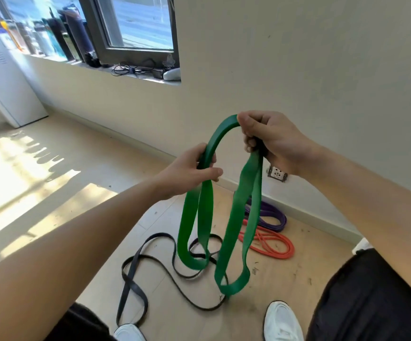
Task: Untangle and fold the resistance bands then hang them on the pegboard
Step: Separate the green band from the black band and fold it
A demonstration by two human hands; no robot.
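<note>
A wide green resistance band hangs in two long loops above the floor, arching between my hands. My left hand grips it at the left side of the arch. My right hand grips the top of the right loop, fingers curled round it. Both loops dangle down almost to the floor. On the floor below lie a thin black band in loose twisted loops, an orange band coiled, and a purple band coiled near the wall. No pegboard is in view.
A white wall with a socket stands right behind the bands. A window sill with cables and bottles is at upper left. My white shoes stand at the bottom edge. Sunlit floor spreads to the left.
</note>
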